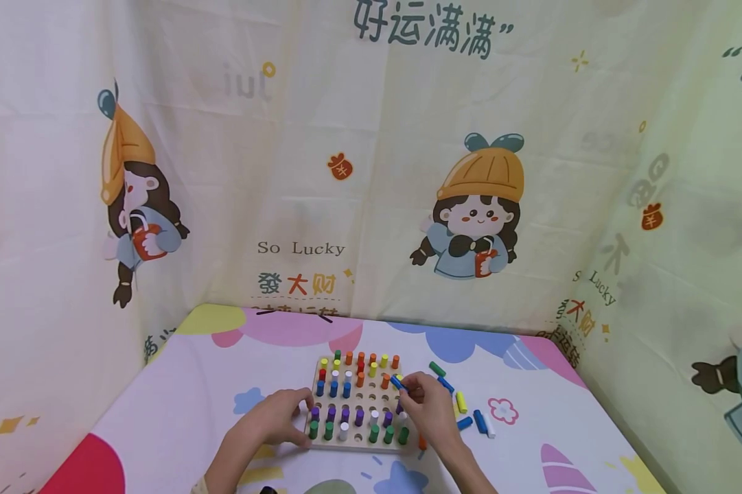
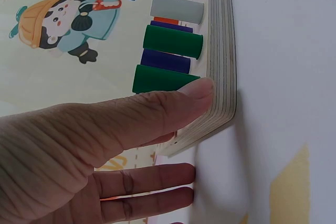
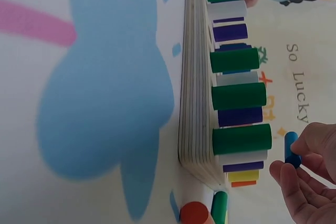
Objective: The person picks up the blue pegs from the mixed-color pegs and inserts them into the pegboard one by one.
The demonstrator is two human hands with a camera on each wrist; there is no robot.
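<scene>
A wooden pegboard [image 1: 355, 448] lies on the table, with several coloured pegs upright in rows and some bare holes in its middle. My left hand [image 1: 281, 415] rests at its left edge. In the left wrist view the thumb [image 2: 197, 90] touches the front corner, beside a green peg [image 2: 163, 78], and two lower fingers stretch out straight. Over the board's right side, my right hand [image 1: 429, 405] pinches a blue peg [image 1: 397, 383] between thumb and fingers. The right wrist view shows this blue peg [image 3: 291, 145] held above the board's pegs, apart from them.
Right of the board lie loose pegs: a green peg [image 1: 437, 369], a yellow peg [image 1: 461, 402], a white peg [image 1: 490, 426] and several blue ones. An orange peg [image 1: 423, 442] is by the front right corner. A printed cloth [image 1: 383, 206] hangs behind the table.
</scene>
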